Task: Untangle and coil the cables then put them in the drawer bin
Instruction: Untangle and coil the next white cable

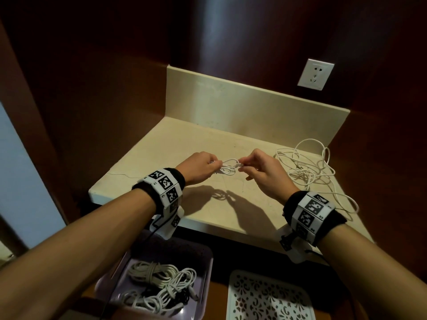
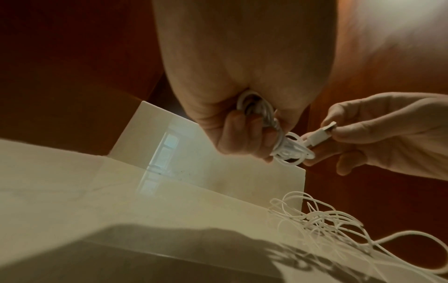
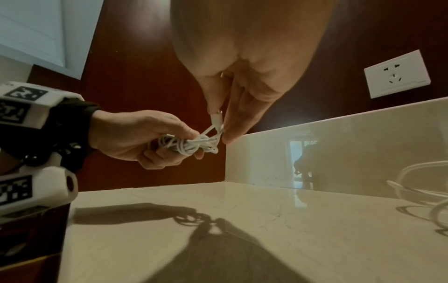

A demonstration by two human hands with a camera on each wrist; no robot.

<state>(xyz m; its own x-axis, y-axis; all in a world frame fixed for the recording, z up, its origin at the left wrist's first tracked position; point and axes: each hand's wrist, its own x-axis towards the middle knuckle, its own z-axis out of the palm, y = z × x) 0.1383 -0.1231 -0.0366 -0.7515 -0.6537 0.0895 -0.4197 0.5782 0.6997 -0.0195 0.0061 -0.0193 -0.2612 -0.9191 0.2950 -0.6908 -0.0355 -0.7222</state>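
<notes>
Above the counter [image 3: 242,220] the left hand [image 3: 135,137] grips a small white coil [image 3: 184,144] of cable, fingers curled round it. The right hand [image 3: 242,92] reaches down from above and pinches the cable's plug [image 3: 216,118] just beside the coil. Their shadows fall on the stone below. A loose cable [image 3: 417,193] lies at the right edge, and a socket [image 3: 397,73] sits on the dark wall.

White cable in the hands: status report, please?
Left hand grips coiled white cable. Right hand pinches its USB plug. Tangled cables wait on counter.
</notes>
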